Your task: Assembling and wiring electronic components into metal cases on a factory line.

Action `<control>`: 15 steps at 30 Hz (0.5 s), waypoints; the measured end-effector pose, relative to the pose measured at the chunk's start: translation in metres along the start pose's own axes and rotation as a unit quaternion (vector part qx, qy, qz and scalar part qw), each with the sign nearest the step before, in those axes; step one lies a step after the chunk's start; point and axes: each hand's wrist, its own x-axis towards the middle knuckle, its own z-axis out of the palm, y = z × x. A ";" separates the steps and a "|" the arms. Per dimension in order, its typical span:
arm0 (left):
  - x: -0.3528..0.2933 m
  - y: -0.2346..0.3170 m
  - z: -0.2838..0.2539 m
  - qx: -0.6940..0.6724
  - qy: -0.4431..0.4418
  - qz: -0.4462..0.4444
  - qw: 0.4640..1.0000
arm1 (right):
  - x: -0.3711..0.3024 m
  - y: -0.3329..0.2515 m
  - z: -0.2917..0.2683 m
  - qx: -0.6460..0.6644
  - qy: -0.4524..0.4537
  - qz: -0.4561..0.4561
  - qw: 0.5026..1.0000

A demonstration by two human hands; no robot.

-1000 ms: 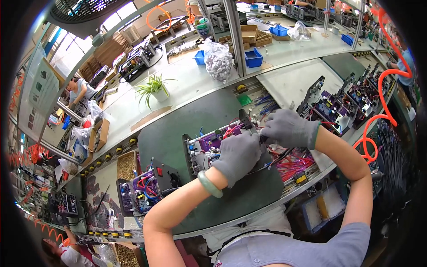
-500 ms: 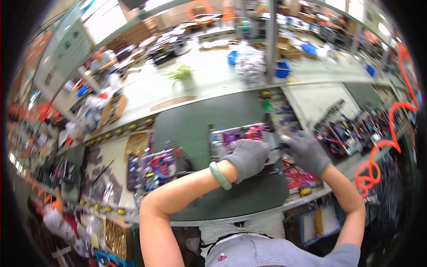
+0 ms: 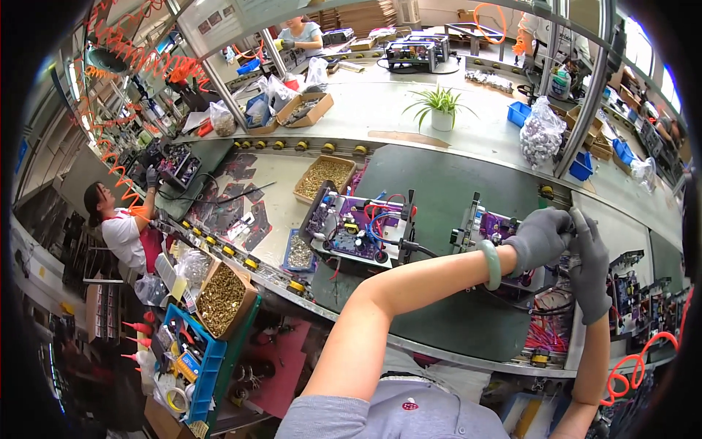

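Both of my hands wear grey gloves and meet above the right end of the work mat. My left hand (image 3: pixel 540 238), below a pale green bangle (image 3: pixel 491 264), is closed with its fingers curled. Against its fingertips, my right hand (image 3: pixel 589 269) points upward with its fingers pressed together. Whatever lies between the fingers is hidden. Under my left hand sits an opened electronic unit (image 3: pixel 491 224) with a purple circuit board, partly covered by my hand and forearm. Further left on the green mat (image 3: pixel 431 179) stands a second unit (image 3: pixel 365 228) with a purple board and red and blue wires.
Trays of small brass-coloured parts (image 3: pixel 326 178) and a blue parts tray (image 3: pixel 300 249) lie left of the mat. A potted plant (image 3: pixel 442 118) stands on the far bench. Red wires (image 3: pixel 547 331) lie beside the mat; an orange coiled hose (image 3: pixel 643 366) hangs at right. A co-worker (image 3: pixel 124 230) works far left.
The view has swung left, so the bench sits further right in the picture. My right hand, apart from the left and blurred before, now meets its fingertips.
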 end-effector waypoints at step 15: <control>0.024 -0.009 -0.016 0.342 -0.288 -0.029 0.894 | -0.017 0.045 0.049 -0.022 -0.072 0.139 0.987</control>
